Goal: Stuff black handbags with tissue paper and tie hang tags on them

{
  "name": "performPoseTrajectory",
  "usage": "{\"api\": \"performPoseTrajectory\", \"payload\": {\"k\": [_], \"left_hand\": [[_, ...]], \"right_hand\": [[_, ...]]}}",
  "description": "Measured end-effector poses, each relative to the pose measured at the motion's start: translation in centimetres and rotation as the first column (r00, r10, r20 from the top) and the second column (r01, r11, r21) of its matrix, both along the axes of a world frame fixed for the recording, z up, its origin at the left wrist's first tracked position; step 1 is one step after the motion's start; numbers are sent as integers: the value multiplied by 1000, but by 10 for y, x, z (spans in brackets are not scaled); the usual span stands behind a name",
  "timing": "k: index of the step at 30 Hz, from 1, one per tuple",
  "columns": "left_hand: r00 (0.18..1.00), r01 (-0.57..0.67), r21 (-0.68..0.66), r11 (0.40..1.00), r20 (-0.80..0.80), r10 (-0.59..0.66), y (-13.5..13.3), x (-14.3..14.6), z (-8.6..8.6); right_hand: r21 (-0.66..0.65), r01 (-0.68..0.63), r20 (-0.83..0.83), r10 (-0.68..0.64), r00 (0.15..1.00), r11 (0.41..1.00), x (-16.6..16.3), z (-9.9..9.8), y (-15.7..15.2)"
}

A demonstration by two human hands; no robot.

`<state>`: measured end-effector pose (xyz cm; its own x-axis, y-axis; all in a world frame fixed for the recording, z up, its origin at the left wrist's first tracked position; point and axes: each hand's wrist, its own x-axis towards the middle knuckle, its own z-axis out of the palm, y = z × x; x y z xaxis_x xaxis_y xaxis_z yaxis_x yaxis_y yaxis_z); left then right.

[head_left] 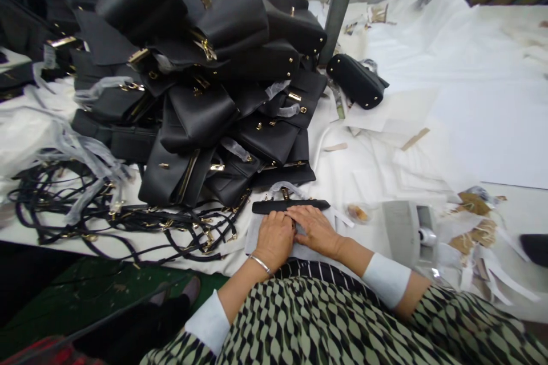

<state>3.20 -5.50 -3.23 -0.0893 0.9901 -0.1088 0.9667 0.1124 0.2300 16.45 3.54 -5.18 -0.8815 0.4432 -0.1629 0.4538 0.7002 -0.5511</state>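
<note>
A black handbag [295, 205] with a plastic-wrapped handle [289, 187] lies in front of me at the table's near edge. Pale grey material [256, 230] shows below its dark edge, partly under my hands. My left hand [275, 238], with a silver bangle at the wrist, has its fingers bent and closed on the bag's edge. Beside it, my right hand [315, 231] reaches across from the right, its fingers pressed together on the same edge and its thumb towards the left hand. The fingertips are partly hidden.
Black handbags [201, 108] are heaped at the left and centre. Black straps [171, 234] with gold clasps lie tangled at left. A grey tape dispenser [409, 232] and paper scraps [475, 234] are at right. Another black bag [356, 81] sits near a metal post [340, 11]. Other people work beyond.
</note>
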Motion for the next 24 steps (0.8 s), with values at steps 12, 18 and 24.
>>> {"api": "performPoseTrajectory", "payload": {"k": [12,18,24], "left_hand": [[953,294,-70,953,-50,-298,9,-11,-3],[902,430,-64,901,67,-426,20,-29,-5],[897,381,87,920,207,-391,12,-45,-25]], "right_hand": [[-17,38,-51,-39,998,999,3,-3,-1],[-33,45,-47,-47,998,998,1,-2,3],[59,-44,-90,49,995,997,11,5,4]]}}
